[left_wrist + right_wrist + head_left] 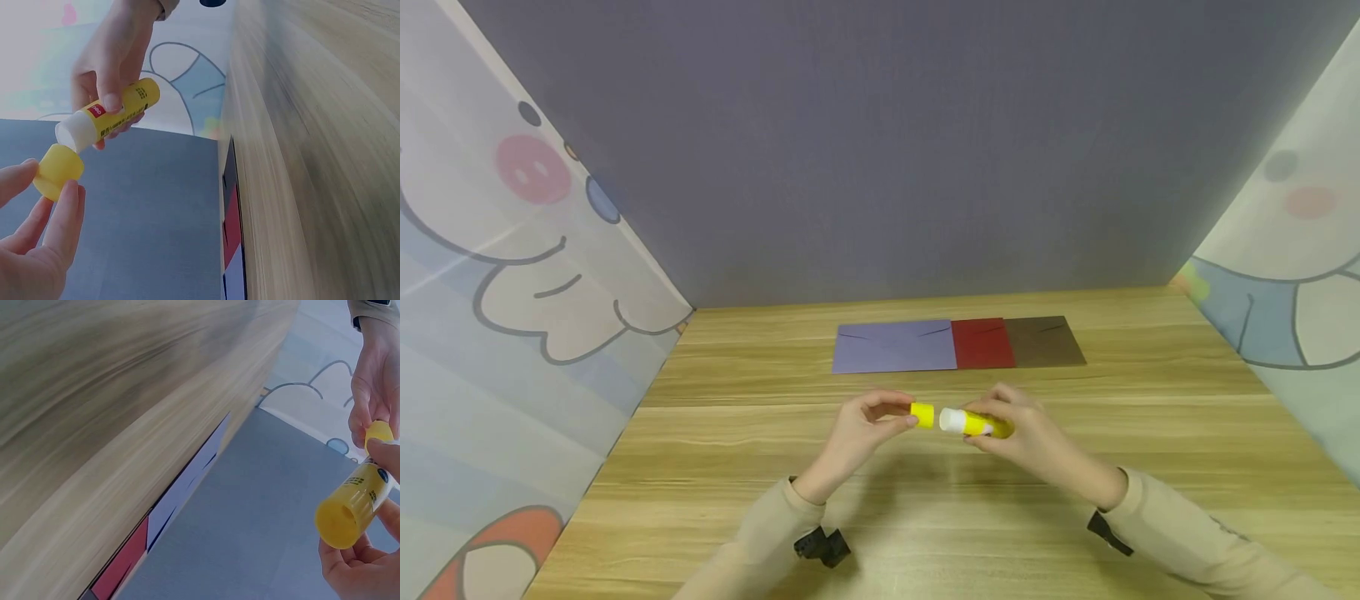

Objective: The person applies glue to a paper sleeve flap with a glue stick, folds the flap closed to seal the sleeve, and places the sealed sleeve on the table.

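Observation:
My left hand [867, 425] pinches a yellow cap [922, 415] between thumb and fingers. Opposite it, my right hand [1021, 429] grips a yellow glue stick [979, 423] around its barrel, the white end pointing left at the cap. A small gap parts the two in the head view. In the left wrist view the glue stick [129, 110] shows a red label, and the cap [59, 172] is just off its white end. The right wrist view shows the barrel's yellow base [340, 522]. Both hands are above the wooden table.
Behind the hands, a lavender envelope [895, 347], a red envelope [983, 343] and a brown envelope [1045, 342] lie overlapping in a row on the table [737, 417]. A grey panel [895, 167] stands at the back, with cartoon-printed walls on both sides.

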A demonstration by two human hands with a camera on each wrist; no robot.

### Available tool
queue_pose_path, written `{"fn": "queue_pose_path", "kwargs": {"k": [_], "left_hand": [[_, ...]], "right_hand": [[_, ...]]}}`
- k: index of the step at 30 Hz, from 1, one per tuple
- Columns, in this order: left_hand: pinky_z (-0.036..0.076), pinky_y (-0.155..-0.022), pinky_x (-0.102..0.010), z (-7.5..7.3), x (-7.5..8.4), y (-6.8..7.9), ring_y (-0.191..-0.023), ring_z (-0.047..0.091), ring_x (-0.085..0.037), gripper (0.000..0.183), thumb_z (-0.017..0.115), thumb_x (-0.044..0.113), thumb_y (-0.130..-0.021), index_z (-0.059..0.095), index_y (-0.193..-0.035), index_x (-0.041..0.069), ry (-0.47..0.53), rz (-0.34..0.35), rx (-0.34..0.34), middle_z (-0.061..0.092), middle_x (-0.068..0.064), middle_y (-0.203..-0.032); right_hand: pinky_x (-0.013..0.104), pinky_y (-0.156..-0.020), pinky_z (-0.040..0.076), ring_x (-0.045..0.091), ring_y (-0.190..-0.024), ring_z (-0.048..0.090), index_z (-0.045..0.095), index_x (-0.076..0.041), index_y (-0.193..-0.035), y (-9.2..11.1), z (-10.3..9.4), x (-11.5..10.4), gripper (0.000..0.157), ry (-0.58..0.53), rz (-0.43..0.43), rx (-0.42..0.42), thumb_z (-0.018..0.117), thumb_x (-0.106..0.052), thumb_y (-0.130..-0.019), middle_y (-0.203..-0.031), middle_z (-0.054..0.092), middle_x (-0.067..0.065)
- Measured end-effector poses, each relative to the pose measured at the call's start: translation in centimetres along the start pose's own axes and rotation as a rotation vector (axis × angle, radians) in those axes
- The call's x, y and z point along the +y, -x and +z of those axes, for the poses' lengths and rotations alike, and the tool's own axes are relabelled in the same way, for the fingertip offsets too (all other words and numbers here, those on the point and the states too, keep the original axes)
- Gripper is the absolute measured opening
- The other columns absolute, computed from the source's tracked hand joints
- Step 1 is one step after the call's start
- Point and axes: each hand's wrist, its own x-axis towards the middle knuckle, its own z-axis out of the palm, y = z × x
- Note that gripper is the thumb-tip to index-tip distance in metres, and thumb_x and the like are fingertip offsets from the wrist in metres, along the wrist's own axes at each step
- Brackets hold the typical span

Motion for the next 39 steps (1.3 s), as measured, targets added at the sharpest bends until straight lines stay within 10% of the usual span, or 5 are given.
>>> {"fn": "queue_pose_path", "kwargs": {"k": [18, 39], "left_hand": [[0.05, -0.074, -0.025, 0.7, 0.1, 0.2, -0.091, 0.059, -0.018, 0.03, 0.068, 0.008, -0.076, 0.061, -0.102, -0.006, 0.029, -0.01, -0.062, 0.062, -0.015, -0.099], [0.051, -0.072, -0.027, 1.5, -0.2, 0.3, -0.088, 0.059, -0.017, 0.025, 0.068, 0.003, -0.075, 0.061, -0.097, -0.006, 0.04, 0.004, -0.084, 0.059, -0.017, -0.099]], "right_hand": [[0.018, -0.06, 0.045, 0.009, -0.075, 0.045, 0.067, -0.003, -0.091, -0.2, 0.1, -0.2, 0.028, 0.069, -0.13, 0.014, 0.063, -0.029, -0.081, -0.085, 0.051, -0.001], [0.017, -0.06, 0.044, 0.009, -0.076, 0.044, 0.067, -0.001, -0.092, -0.1, 0.2, -0.4, 0.031, 0.099, -0.111, -0.046, 0.077, -0.011, -0.063, -0.085, 0.05, -0.001]]}}
